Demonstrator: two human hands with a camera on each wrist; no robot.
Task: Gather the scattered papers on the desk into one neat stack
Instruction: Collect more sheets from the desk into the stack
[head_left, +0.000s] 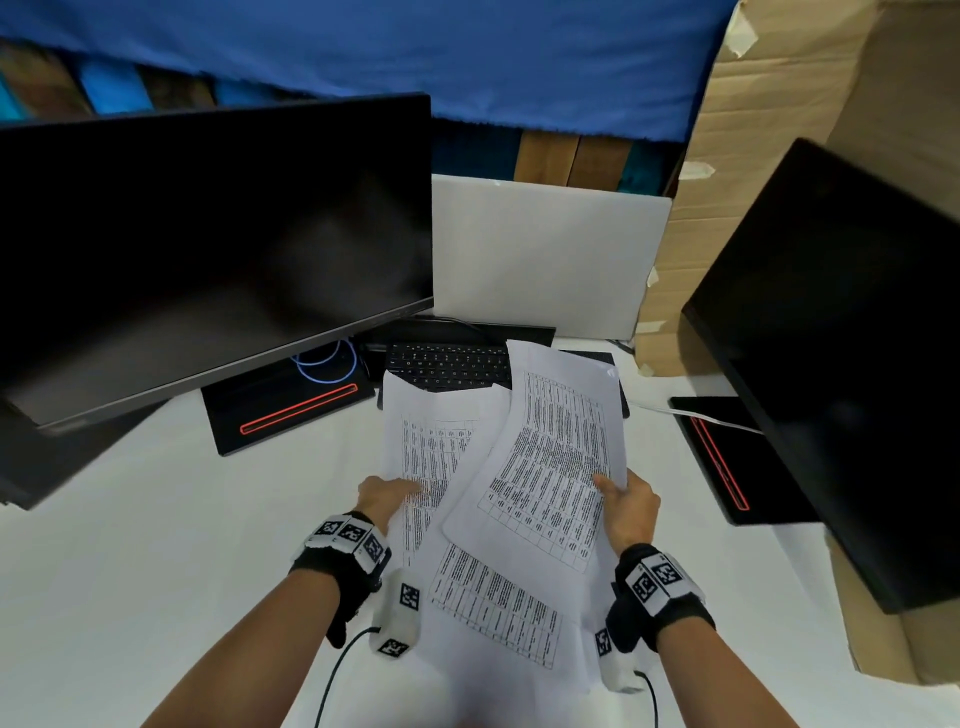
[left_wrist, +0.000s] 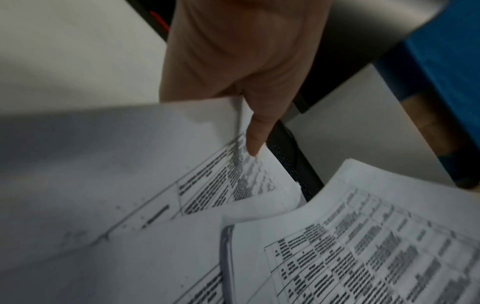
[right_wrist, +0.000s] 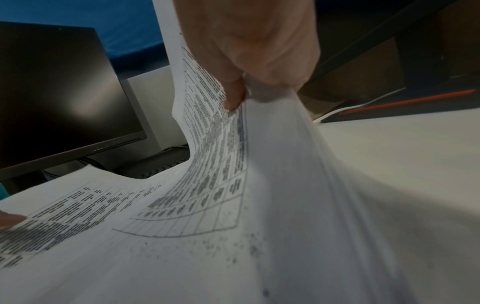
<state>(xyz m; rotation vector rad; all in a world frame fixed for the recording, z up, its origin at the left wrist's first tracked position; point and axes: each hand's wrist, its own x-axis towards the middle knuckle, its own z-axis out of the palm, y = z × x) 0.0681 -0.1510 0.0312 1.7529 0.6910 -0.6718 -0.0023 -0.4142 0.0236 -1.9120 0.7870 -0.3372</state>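
Observation:
Several printed papers (head_left: 498, 499) with tables are held fanned above the white desk (head_left: 156, 519) in front of me. My left hand (head_left: 387, 493) pinches the left-hand sheets (left_wrist: 197, 185), thumb on top. My right hand (head_left: 626, 501) pinches the right edge of the top sheet (head_left: 561, 452), which curves upward toward the keyboard. In the right wrist view my right hand (right_wrist: 241, 90) grips a bundle of sheets (right_wrist: 259, 185), thumb on the printed side. The sheets overlap at different angles, edges not aligned. A lower sheet (head_left: 498, 608) sticks out toward me.
A black keyboard (head_left: 447, 364) lies behind the papers, partly covered. A dark monitor (head_left: 208, 244) stands at left, another (head_left: 841, 353) at right. A white laptop lid (head_left: 540, 254) stands at the back; cardboard (head_left: 779, 130) lines the right side.

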